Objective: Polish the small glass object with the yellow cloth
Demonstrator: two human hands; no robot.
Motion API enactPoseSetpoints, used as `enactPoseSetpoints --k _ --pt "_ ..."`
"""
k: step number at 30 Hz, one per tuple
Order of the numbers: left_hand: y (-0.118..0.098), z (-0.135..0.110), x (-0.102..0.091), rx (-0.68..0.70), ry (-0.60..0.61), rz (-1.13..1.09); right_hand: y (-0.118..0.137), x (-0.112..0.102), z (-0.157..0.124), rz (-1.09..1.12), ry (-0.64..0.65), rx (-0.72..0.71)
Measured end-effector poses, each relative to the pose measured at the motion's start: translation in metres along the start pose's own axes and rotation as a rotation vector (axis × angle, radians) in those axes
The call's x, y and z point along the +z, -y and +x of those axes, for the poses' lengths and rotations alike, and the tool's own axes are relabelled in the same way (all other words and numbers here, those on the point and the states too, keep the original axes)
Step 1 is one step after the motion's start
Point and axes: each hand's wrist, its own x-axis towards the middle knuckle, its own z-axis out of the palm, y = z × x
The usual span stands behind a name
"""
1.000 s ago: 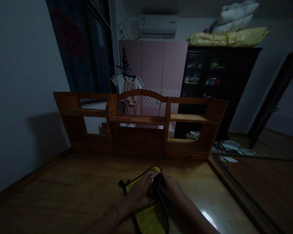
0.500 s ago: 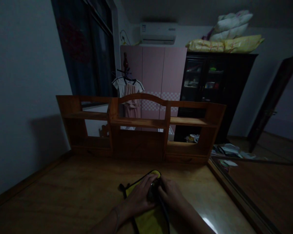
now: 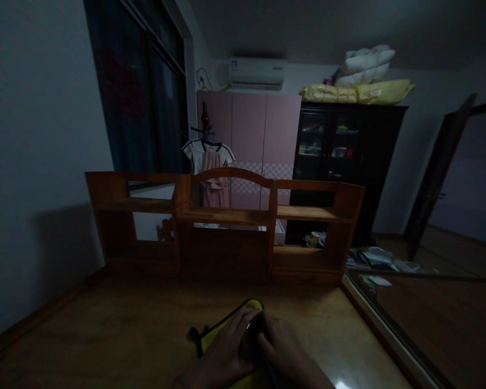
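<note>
My left hand is closed around the left side of a dark, shiny, rounded object whose kind I cannot make out in the dim light. From the other side my right hand grips it, thumb pressed against its surface. Beneath both hands lies a yellow piece of fabric with black edging, a cloth or a flat pouch; I cannot tell which. A black loop or tab sticks out at its left corner. The hands and forearms cover most of the fabric.
The wooden tabletop carries a wooden shelf unit along its far edge. A white wall borders the left side. Behind stand a pink wardrobe and a dark cabinet. Papers and bags lie at the right.
The view has tilted up slightly, so the room and my hands sit lower in the picture. Both hands stay on the dark object, and less of the yellow fabric shows.
</note>
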Motion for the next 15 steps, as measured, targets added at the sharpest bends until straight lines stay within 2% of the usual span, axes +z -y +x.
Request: enactPoseSetpoints --k 7,15 --pt "0.004 -0.001 0.002 -0.031 -0.002 0.007 0.002 -0.004 0.000 0.055 -0.006 -0.056" --pt "-0.003 0.001 -0.003 -0.014 -0.010 0.013 -0.007 0.005 0.003 0.033 -0.049 -0.058"
